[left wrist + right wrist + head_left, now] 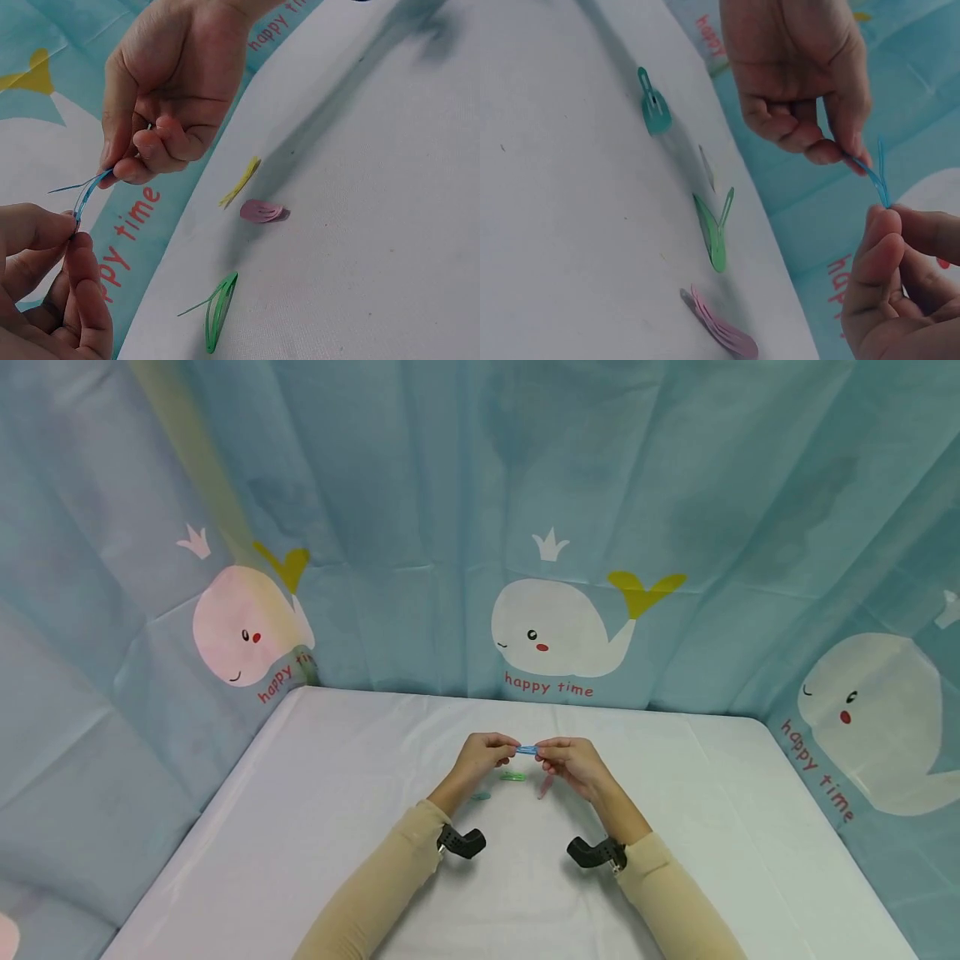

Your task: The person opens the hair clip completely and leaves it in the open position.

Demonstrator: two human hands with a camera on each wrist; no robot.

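Pinching slim, curved blue hair clip [527, 749], left hand [480, 758] and right hand [576, 764] at opposite ends, thumbs against curled fingers. Clip raised above white fine-textured tabletop [300, 793], prongs spread in V. Below: green clip [717, 251], also V-splayed; rounded, slotted pink clip [260, 211].

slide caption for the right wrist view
Left hand and right hand pinch a blue hair clip; a pink clip, green clip and teal clip lie on the table.

"happy time" [549, 684] on curtain [420, 527], partly unclear
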